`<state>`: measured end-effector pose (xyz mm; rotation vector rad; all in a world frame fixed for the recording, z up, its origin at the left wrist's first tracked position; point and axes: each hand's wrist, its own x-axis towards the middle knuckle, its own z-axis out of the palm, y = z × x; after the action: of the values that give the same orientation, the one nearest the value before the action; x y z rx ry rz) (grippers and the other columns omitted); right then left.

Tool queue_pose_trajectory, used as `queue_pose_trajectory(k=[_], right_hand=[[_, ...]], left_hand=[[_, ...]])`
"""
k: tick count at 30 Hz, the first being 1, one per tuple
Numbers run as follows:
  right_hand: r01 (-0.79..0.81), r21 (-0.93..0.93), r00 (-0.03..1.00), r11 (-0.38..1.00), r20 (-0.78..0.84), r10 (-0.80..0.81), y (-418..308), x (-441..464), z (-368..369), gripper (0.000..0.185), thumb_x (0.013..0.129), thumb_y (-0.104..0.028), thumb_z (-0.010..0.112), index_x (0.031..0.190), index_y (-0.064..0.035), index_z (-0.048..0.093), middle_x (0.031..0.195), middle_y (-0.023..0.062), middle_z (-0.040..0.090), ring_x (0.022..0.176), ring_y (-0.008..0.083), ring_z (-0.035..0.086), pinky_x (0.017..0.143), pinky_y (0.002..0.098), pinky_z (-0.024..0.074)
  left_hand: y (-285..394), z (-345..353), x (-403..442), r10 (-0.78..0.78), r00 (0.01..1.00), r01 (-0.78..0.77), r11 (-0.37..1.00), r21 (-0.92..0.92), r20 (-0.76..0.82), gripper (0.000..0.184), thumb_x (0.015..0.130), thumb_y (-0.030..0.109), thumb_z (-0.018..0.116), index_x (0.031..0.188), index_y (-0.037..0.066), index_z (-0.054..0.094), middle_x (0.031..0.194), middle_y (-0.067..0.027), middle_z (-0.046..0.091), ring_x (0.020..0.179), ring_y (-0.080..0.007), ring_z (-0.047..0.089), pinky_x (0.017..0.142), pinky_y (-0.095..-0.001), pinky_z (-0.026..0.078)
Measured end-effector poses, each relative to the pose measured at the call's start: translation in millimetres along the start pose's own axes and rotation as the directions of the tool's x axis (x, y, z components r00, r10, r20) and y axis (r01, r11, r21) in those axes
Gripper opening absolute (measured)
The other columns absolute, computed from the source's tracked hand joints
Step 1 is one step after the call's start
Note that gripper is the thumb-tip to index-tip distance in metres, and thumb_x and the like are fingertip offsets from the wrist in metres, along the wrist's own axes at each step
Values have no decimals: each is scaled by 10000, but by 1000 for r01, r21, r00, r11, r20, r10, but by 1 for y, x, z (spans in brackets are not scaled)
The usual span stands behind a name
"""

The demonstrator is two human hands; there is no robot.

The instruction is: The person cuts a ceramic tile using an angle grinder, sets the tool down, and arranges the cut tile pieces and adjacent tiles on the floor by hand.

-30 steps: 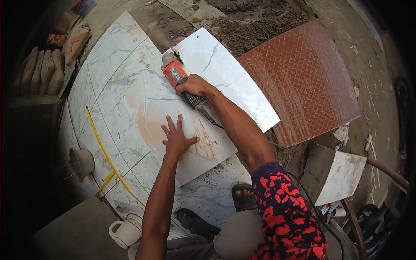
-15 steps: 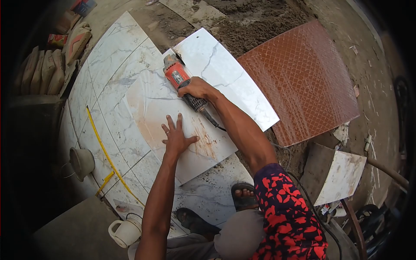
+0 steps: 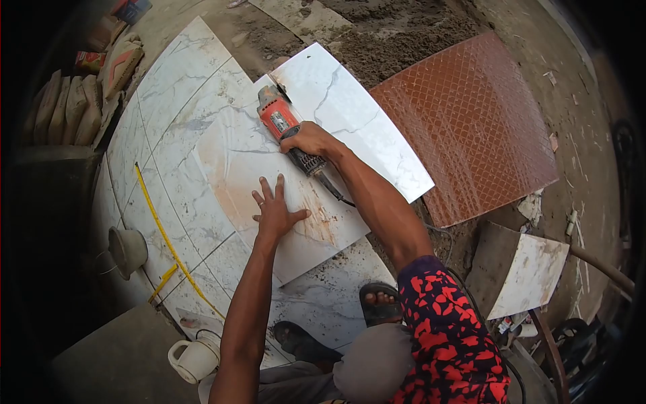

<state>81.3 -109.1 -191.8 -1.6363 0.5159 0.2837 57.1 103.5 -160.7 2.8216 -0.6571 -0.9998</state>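
Observation:
My right hand is wrapped round the body of a red and black angle grinder. The grinder's head rests at the line between a bright white marbled tile and a duller, dust-stained tile part. Its disc is seen edge-on beside the head, on the right. With fingers spread, my left hand lies flat on the dusty part, below and left of the grinder. A black cord runs from the grinder's rear and passes under my right forearm.
Brown patterned tiles lie at the right, near a tilted tile piece. A yellow tape measure, a grey bucket and a white jug are at the left. Sacks stand at the upper left.
The grinder and my right hand have shifted slightly down and to the right along the tile line. My left hand has stayed in place.

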Motion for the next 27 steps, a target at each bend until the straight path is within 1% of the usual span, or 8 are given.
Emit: queue_pose_trajectory(k=[20,23,27], right_hand=[[15,-11,1000,1000,-9,-16,10,-13,3,624,559,-392,776,889,130,681,866,224,687,765,305,656,692,354,508],[16,17,1000,1000,-5,-16,10,-17,3,627,558,-391,776,891,132,680,870,226,688,769,305,658,696,353,508],[0,-16,1000,1000,5,1,10,-22,1,631,556,-391,775,895,133,680,885,234,690,779,308,662,701,353,508]], left_hand=[[-1,2,0,8,1000,-9,1000,-8,-17,1178,627,427,872,1543,194,169,1582,-254,-24,1387,-607,47,895,-826,303],[-1,1,1,7,1000,-7,1000,0,-12,1180,629,432,871,1544,196,165,1583,-252,-25,1388,-606,47,896,-823,306],[-2,2,2,3,1000,-3,1000,0,-9,1184,630,438,870,1546,201,157,1584,-251,-29,1388,-605,45,901,-821,306]])
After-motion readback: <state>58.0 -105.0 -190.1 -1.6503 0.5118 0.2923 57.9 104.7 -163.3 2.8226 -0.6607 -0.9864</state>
